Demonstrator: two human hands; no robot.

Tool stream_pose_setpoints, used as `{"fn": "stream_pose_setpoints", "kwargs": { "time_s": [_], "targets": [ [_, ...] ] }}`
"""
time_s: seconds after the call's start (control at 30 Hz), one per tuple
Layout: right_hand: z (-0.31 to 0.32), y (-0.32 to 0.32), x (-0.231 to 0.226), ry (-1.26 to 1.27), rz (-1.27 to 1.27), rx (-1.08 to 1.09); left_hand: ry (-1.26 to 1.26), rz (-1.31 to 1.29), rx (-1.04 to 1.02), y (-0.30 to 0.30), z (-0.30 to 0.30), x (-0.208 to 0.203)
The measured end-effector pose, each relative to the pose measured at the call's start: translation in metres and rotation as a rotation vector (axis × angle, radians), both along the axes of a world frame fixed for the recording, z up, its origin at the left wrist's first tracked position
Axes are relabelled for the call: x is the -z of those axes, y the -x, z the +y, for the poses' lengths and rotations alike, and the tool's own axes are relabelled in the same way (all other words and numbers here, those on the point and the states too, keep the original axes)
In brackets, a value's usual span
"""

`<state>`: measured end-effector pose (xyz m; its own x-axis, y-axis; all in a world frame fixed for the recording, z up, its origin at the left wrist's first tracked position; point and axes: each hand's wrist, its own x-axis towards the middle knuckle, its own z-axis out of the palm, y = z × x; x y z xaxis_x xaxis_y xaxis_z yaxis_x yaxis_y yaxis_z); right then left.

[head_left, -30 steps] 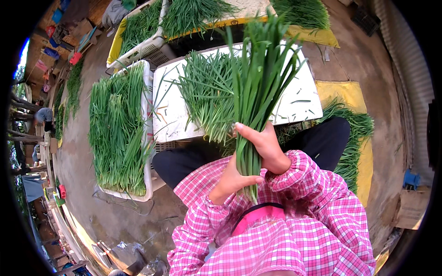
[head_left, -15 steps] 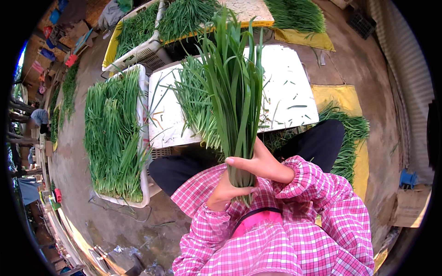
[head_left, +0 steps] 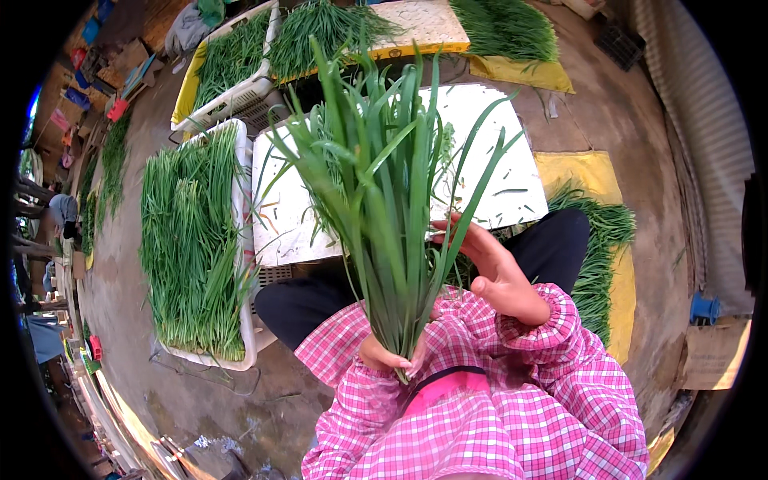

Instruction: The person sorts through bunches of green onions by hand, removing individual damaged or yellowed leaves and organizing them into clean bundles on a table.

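Note:
My left hand [head_left: 387, 354] is wrapped round the lower end of a bunch of garlic chives [head_left: 392, 232]. The long green leaves point away from me and fan out above the grip. To the right of the bunch is my right hand [head_left: 502, 276], its fingers stretched apart with nothing in them. A white board [head_left: 284, 248] lies beyond my knees, partly hidden by the leaves, with loose leaf scraps on it. More chives on the board are mostly covered by the held bunch.
A white crate [head_left: 249, 324] packed with chives stands at the left. Another filled crate [head_left: 228, 106] is at the far left. Chives lie on yellow sheets at the right [head_left: 624, 300] and far right [head_left: 520, 74]. A black crate [head_left: 620, 46] sits farther back.
My right hand has let go of the bunch and moved right, its fingers opening. The bunch has come lower and nearer me in my left hand, its leaves spread wider.

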<state>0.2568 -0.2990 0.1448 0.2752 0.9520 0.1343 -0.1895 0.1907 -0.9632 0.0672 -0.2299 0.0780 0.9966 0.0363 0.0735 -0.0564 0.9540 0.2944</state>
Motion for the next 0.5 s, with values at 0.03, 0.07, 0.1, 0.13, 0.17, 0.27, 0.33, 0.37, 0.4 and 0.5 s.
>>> {"fn": "stream_pose_setpoints", "kwargs": {
  "time_s": [0.03, 0.07, 0.1, 0.13, 0.17, 0.27, 0.33, 0.37, 0.4, 0.5],
  "targets": [
    [-0.001, -0.004, -0.002, 0.010, -0.017, 0.053, 0.048, -0.191, 0.043, -0.002, 0.000, 0.012],
    [-0.002, -0.008, -0.004, 0.020, -0.033, 0.105, 0.036, -0.317, 0.085, -0.004, 0.002, 0.019],
    [-0.003, -0.011, -0.008, 0.018, -0.070, 0.155, 0.026, -0.441, 0.127, -0.008, 0.005, 0.024],
    [-0.001, -0.012, -0.012, -0.005, -0.078, 0.247, 0.016, -0.566, 0.169, -0.012, 0.008, 0.029],
    [-0.002, -0.013, -0.014, -0.004, -0.159, 0.329, 0.003, -0.700, 0.219, -0.017, 0.010, 0.034],
    [-0.007, -0.015, -0.022, -0.112, -0.471, 0.653, -0.090, -0.742, 0.221, -0.022, 0.013, 0.029],
    [-0.008, -0.014, -0.032, -0.187, -0.473, 0.705, -0.026, -0.746, 0.219, -0.021, 0.008, 0.028],
    [-0.009, -0.012, -0.038, -0.199, -0.545, 0.696, 0.000, -0.764, 0.256, -0.021, 0.007, 0.032],
    [-0.011, -0.009, -0.042, -0.212, -0.617, 0.688, 0.025, -0.781, 0.293, -0.021, 0.007, 0.036],
    [-0.014, 0.001, -0.044, -0.458, -0.978, 0.441, 0.085, -0.700, 0.278, -0.018, 0.004, 0.041]
  ]
}}
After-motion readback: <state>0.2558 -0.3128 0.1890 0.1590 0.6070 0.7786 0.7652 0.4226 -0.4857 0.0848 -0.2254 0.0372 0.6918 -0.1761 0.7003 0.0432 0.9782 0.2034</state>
